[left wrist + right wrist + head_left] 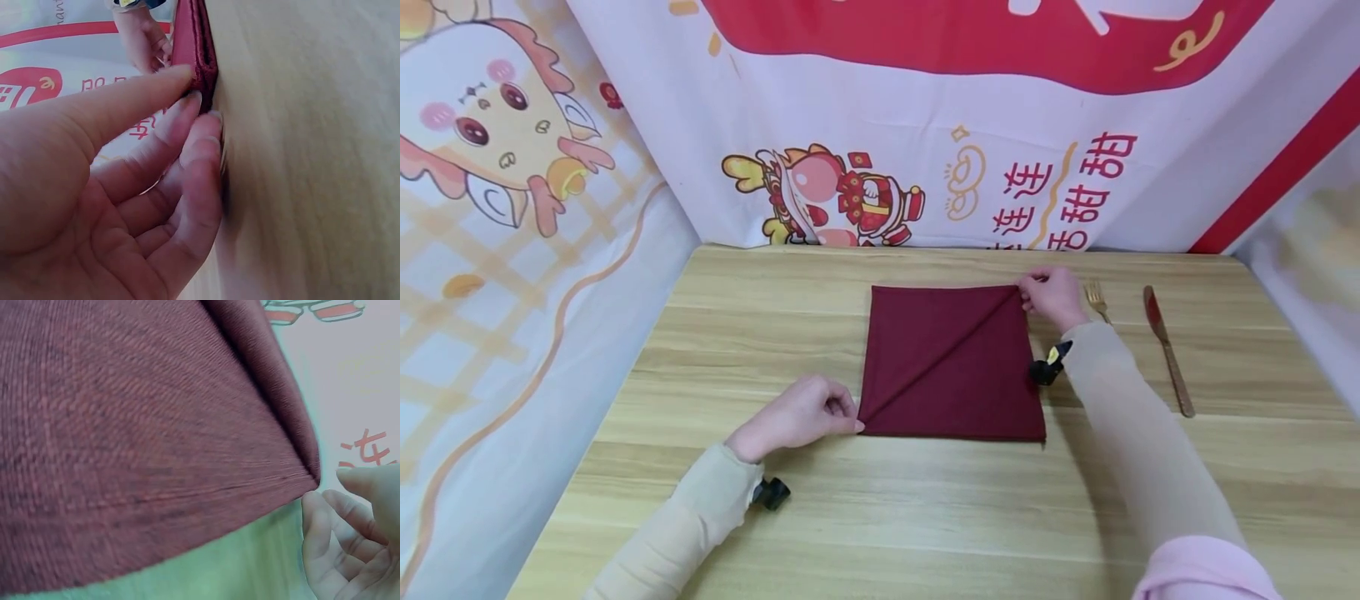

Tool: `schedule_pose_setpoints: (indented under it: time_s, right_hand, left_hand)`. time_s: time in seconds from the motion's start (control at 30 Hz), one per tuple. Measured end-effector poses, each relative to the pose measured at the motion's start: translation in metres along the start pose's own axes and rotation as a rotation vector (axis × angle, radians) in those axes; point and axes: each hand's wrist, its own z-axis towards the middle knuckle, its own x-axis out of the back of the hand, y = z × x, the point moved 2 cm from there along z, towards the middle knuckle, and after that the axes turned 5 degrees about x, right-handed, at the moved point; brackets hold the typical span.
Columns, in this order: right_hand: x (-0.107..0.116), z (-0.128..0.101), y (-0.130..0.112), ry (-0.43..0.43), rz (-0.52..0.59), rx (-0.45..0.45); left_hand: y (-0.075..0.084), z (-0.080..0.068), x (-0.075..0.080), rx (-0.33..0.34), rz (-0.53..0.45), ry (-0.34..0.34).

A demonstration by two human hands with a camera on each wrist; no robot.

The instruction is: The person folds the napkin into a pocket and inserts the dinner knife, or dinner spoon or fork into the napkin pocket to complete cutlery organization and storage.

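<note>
Broadly, a pale wooden table (925,508) fills the head view, walled at twelve, nine and three o'clock by a white and red printed banner (925,125) with cartoon dragon figures. At the table's centre lies a dark red cloth napkin (951,367), square in outline, with a diagonal fold line running from its corner at seven o'clock to its corner at one o'clock; it lies flat on the wood.

The left hand (797,414) sits at the napkin's seven o'clock corner. In the left wrist view its fingers (187,156) are pressed together, and thumb and fingertips pinch the layered edge of the cloth at that corner, against the table. The right hand (1051,296) rests at the opposite corner, at one o'clock from the napkin's middle. From the head view its fingers look curled at the corner; in the right wrist view the fingertips (325,531) sit just beside the point of the cloth, loosely bent, and I cannot tell whether they grip it or only touch it.

Both forearms wear beige sleeves, each with a small black camera at the wrist.

At three o'clock from the napkin a fork (1097,300) lies just beside the right hand, partly hidden by the wrist, and a knife (1167,350) lies farther out, apart from the cloth.
</note>
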Motion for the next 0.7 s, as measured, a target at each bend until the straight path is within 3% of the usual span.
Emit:
schedule_pose_setpoints:
  time_s: [0.27, 0.53, 0.7]
  right_hand:
    - [0.012, -0.013, -0.026, -0.046, 0.048, 0.074]
    - [0.014, -0.036, -0.053, -0.04, -0.088, 0.211]
    - [0.01, -0.052, -0.062, -0.054, -0.139, 0.239]
  left_hand:
    - [-0.001, 0.005, 0.012, 0.019, -0.055, 0.114]
    - [-0.002, 0.015, 0.031, 0.034, -0.118, 0.183]
    - [-0.006, 0.024, 0.037, 0.044, -0.149, 0.215]
